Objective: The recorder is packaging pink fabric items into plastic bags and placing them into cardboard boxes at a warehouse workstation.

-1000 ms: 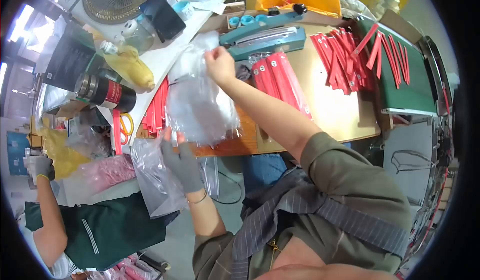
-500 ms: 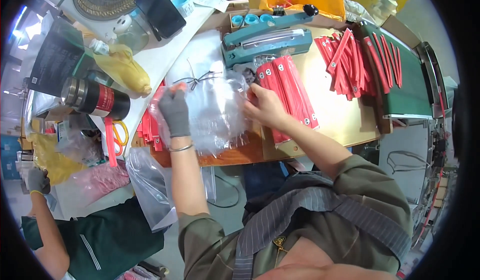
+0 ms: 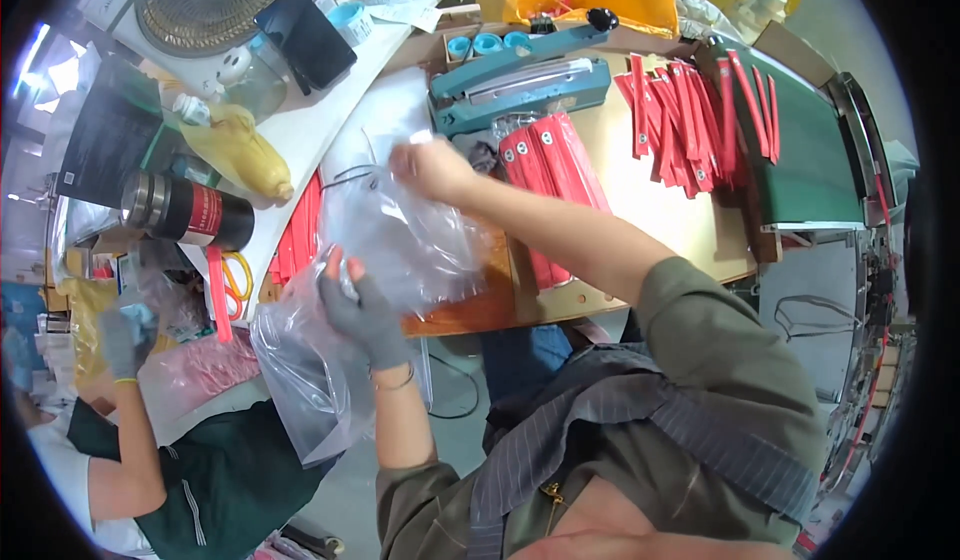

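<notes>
The clear plastic bags [image 3: 400, 245] are laid in front of and left of the teal sealer [image 3: 525, 95]; just before its left end, the right hand [image 3: 435, 170] is curled over them, too blurred for any grip to be told; farther in front of it, the left hand [image 3: 362, 320], gloved, is raised against loose film, its hold likewise unclear; one layer is best pinched at a time, the rest being pressed flat.

Plastic bags [image 3: 422, 250] left of packets [image 3: 548, 160]
</notes>
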Demonstrator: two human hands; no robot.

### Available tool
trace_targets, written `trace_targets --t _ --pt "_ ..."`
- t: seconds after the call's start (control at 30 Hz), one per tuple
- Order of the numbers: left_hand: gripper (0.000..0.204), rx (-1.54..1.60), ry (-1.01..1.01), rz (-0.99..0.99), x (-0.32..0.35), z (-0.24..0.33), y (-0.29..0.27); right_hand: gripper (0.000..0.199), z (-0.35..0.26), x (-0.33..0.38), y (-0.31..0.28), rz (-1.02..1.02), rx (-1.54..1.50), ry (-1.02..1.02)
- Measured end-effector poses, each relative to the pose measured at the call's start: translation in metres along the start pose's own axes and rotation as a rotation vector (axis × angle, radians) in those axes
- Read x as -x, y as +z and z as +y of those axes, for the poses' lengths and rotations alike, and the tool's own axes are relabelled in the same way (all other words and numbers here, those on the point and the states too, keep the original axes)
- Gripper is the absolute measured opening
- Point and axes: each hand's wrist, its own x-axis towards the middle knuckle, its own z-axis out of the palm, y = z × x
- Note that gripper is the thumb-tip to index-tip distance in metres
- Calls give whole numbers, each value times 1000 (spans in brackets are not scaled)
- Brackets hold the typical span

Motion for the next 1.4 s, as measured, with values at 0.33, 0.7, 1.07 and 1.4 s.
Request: trace_targets --t 0.33,0.7,1.07,1.4 --pt "34 -83 111 -284 7 61 23 66 8 -135 -1 466 185 482" --pt "42 -168 314 -226 -43 66 96 66 83 81 -288 531 424 198" --pt "50 177 -161 -961 74 159 369 98 241 145 -358 527 297 1016" --pt "66 734 -931 -1302 82 194 417 93 217 141 -341 368 39 831"
